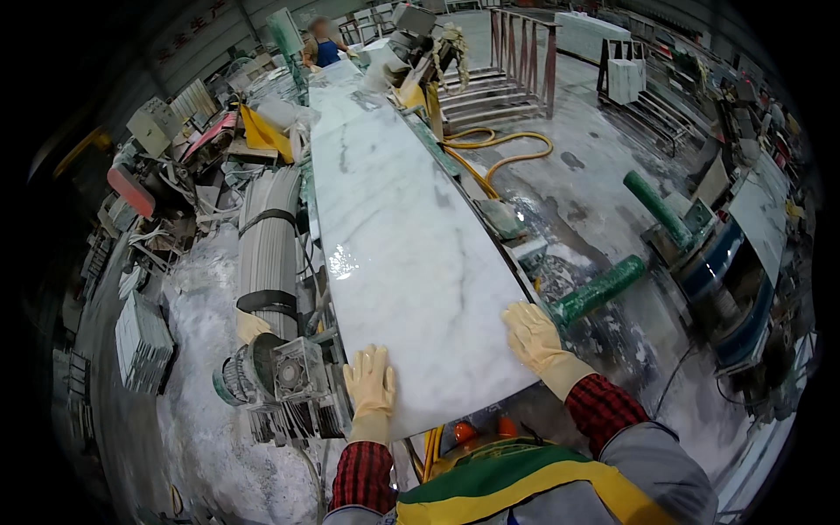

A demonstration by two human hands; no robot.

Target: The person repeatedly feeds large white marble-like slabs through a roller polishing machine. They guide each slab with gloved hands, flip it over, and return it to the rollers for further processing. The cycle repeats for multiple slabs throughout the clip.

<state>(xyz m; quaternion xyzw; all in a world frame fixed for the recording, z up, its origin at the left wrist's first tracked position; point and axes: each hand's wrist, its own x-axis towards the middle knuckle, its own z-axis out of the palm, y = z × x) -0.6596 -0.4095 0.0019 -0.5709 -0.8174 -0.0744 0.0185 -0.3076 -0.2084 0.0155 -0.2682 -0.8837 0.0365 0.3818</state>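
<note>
Atop the white slab [411,262], which stretches between and beyond them, left hand [370,387] and right hand [535,339] lie unclenched.

The middle is bright, but the corners are all black, and the view looks round. A white slab [411,289] shines, with sparkly glare on its left side. The floor [595,149] glints in spots. Things bend near the rim. The back wall [197,57] looks dim, and a faraway person's head [322,28] is blurry.
</note>
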